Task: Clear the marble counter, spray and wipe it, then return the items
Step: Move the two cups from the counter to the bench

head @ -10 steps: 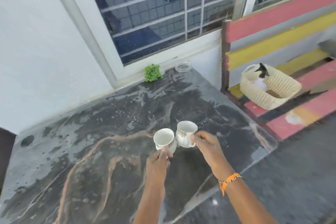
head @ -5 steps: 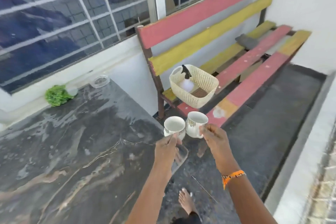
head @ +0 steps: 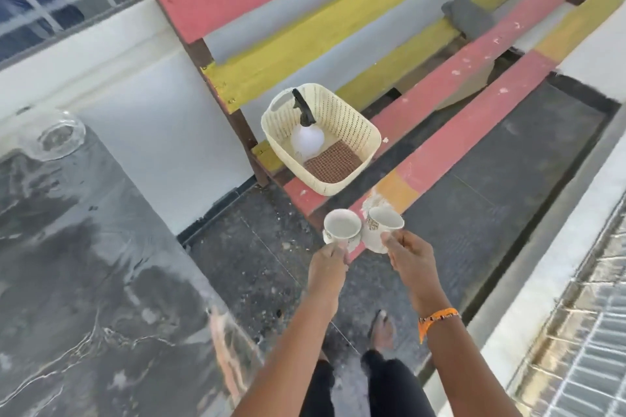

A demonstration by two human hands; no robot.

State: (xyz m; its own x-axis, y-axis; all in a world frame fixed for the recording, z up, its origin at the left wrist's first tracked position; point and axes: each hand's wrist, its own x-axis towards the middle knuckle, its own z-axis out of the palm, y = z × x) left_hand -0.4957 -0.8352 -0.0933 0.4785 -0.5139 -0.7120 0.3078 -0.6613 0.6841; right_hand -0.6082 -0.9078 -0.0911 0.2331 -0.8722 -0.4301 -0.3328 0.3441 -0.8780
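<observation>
My left hand [head: 328, 263] grips a white cup [head: 340, 226] and my right hand [head: 411, 254] grips a second white cup [head: 379, 226] with a gold pattern. Both cups are held side by side in the air above the front red slat of the bench [head: 457, 132]. The dark marble counter [head: 84, 281] lies to my left, away from both hands. A cream basket [head: 352, 132] on the bench holds a white spray bottle [head: 306, 139] with a black trigger and a brown cloth [head: 333, 161].
A clear glass dish [head: 56, 137] sits at the counter's far corner by the window sill. A grey folded cloth [head: 469, 15] lies further along the bench. My feet stand on the dark floor below. A white low wall runs along the right.
I have turned right and carried both cups off the counter, over the floor, to the bench's front edge. The green plant has left the view.
</observation>
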